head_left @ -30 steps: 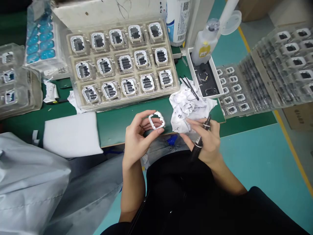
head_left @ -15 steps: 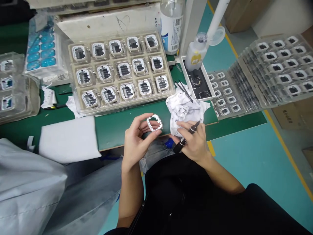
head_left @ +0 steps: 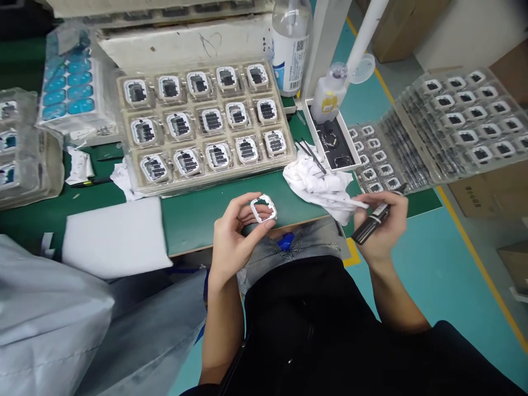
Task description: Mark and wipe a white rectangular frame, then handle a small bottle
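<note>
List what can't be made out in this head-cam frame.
- Pen, head view: middle wrapped by the right hand; tip too small to tell.
- Frame: near edge covered by left hand fingers.
- Bottle: top cut off by the upper edge; label print too small.
- Left trays: cut by the left edge.

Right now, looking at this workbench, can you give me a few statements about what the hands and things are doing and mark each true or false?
1. The left hand holds a small square frame. True.
2. The right hand holds a pair of scissors. False: it grips a black pen-like tool.
3. The clear tray behind the hands has three rows of five parts. True.
4. The white crumpled cloth lies on the floor. False: it lies on the green bench, beside the tray.
5. Black tweezers rest against the cloth. True.
</note>
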A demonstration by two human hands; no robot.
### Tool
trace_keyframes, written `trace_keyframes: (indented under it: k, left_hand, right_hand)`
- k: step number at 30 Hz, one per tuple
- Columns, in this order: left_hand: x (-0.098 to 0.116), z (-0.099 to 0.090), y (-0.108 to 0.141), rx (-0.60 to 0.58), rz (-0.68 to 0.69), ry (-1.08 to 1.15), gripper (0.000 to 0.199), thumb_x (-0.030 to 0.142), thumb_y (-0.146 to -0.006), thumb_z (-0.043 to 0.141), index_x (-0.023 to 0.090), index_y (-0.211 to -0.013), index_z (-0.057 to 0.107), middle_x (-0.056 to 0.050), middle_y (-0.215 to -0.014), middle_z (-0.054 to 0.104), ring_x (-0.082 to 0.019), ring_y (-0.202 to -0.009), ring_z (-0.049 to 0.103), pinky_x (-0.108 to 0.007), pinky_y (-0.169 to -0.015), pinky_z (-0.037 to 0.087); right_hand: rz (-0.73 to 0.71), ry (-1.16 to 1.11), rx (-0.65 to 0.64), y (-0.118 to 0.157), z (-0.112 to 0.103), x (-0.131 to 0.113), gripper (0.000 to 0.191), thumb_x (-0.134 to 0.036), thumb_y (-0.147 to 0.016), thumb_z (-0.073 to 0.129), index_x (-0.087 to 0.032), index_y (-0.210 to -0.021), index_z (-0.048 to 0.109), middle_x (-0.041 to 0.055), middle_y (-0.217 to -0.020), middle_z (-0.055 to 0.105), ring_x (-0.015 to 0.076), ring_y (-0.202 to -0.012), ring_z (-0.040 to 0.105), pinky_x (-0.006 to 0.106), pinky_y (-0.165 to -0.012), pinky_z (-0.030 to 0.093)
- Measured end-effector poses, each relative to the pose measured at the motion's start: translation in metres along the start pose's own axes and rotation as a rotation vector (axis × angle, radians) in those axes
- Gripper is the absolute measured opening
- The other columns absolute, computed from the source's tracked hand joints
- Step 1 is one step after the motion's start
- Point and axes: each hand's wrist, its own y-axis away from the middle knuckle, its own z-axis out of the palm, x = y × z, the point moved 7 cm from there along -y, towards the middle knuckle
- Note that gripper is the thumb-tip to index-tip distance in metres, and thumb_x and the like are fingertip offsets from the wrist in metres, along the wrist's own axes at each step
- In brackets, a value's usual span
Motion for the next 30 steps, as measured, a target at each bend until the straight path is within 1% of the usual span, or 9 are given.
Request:
trace_keyframes:
  k: [6, 9, 12, 14, 15, 18, 23, 26, 30]
  left_hand:
    - [0.001, 0.003, -0.001, -0.001, -0.016, -0.007, 0.059, 0.048, -0.099, 0.103, 0.025, -0.147, 0.076, -0.008, -0.117, 0.094, -0.024, -0.105, 0.093, -0.036, -0.103, 0.076]
    - [0.002, 0.005, -0.001, -0.01, -0.015, -0.002, 0.059, 0.049, -0.099, 0.102, 0.024, -0.146, 0.076, -0.008, -0.117, 0.094, -0.025, -0.106, 0.093, -0.037, -0.103, 0.076]
    - [0.002, 0.004, -0.002, -0.007, -0.014, -0.005, 0.059, 0.05, -0.1, 0.101, 0.024, -0.146, 0.075, -0.008, -0.118, 0.094, -0.024, -0.106, 0.093, -0.036, -0.104, 0.076]
    - [0.002, 0.004, -0.002, 0.001, -0.014, -0.009, 0.058, 0.05, -0.1, 0.101, 0.024, -0.146, 0.075, -0.008, -0.117, 0.094, -0.023, -0.105, 0.093, -0.035, -0.102, 0.076]
    - [0.003, 0.003, -0.002, 0.005, -0.014, -0.013, 0.058, 0.051, -0.101, 0.1, 0.024, -0.145, 0.075, -0.008, -0.117, 0.094, -0.024, -0.105, 0.093, -0.035, -0.102, 0.076]
    - [0.002, 0.002, -0.002, 0.007, -0.019, -0.026, 0.058, 0.053, -0.101, 0.099, 0.024, -0.145, 0.075, -0.01, -0.117, 0.094, -0.026, -0.107, 0.094, -0.038, -0.102, 0.077]
    - [-0.003, 0.0, -0.001, 0.002, -0.044, -0.028, 0.06, 0.053, -0.101, 0.1, 0.024, -0.149, 0.075, -0.011, -0.12, 0.095, -0.03, -0.111, 0.095, -0.041, -0.105, 0.079]
    - [-0.005, -0.001, 0.0, 0.01, -0.038, -0.029, 0.06, 0.051, -0.101, 0.1, 0.025, -0.149, 0.075, -0.01, -0.12, 0.095, -0.03, -0.113, 0.095, -0.042, -0.106, 0.079]
    - [-0.004, -0.001, 0.0, 0.019, -0.027, -0.021, 0.059, 0.05, -0.101, 0.101, 0.024, -0.148, 0.076, -0.009, -0.117, 0.095, -0.028, -0.109, 0.095, -0.04, -0.104, 0.079]
  right_hand:
    - [-0.291, 0.107, 0.013, -0.01, 0.001, -0.06, 0.047, -0.031, -0.099, 0.088, -0.033, -0.141, 0.066, 0.009, -0.122, 0.089, 0.0377, -0.106, 0.086, 0.062, -0.096, 0.07]
    - [-0.351, 0.229, -0.087, -0.033, 0.032, -0.087, 0.046, -0.041, -0.102, 0.092, -0.035, -0.139, 0.064, 0.0098, -0.13, 0.089, 0.0399, -0.113, 0.08, 0.064, -0.106, 0.062]
    - [-0.277, 0.403, -0.261, -0.048, 0.075, -0.087, 0.027, -0.042, -0.106, 0.086, -0.03, -0.124, 0.07, 0.0093, -0.101, 0.084, 0.0395, -0.105, 0.073, 0.054, -0.093, 0.056]
    - [-0.246, 0.464, -0.355, -0.049, 0.097, -0.08, 0.01, -0.024, -0.106, 0.077, -0.027, -0.114, 0.071, 0.0077, -0.084, 0.074, 0.0377, -0.096, 0.068, 0.049, -0.085, 0.049]
    - [-0.238, 0.463, -0.383, -0.047, 0.102, -0.077, 0.016, -0.013, -0.103, 0.071, -0.026, -0.112, 0.071, 0.0065, -0.081, 0.071, 0.0361, -0.093, 0.067, 0.048, -0.082, 0.047]
    - [-0.223, 0.312, -0.443, -0.039, 0.101, -0.073, 0.034, 0.002, -0.094, 0.062, -0.027, -0.111, 0.071, 0.0045, -0.086, 0.074, 0.0315, -0.09, 0.067, 0.043, -0.08, 0.047]
    - [-0.237, 0.026, -0.584, -0.011, 0.082, -0.081, 0.015, -0.02, -0.111, 0.076, -0.029, -0.121, 0.072, 0.0026, -0.1, 0.083, 0.0261, -0.091, 0.079, 0.038, -0.081, 0.06]
    - [-0.156, -0.038, -0.495, -0.005, 0.075, -0.072, 0.015, -0.023, -0.114, 0.076, -0.031, -0.126, 0.073, 0.0012, -0.103, 0.087, 0.024, -0.089, 0.084, 0.036, -0.08, 0.065]
    - [-0.222, 0.072, -0.404, -0.015, 0.077, -0.061, 0.045, 0.0, -0.105, 0.061, -0.028, -0.138, 0.076, 0.0055, -0.114, 0.09, 0.0292, -0.107, 0.083, 0.041, -0.092, 0.068]
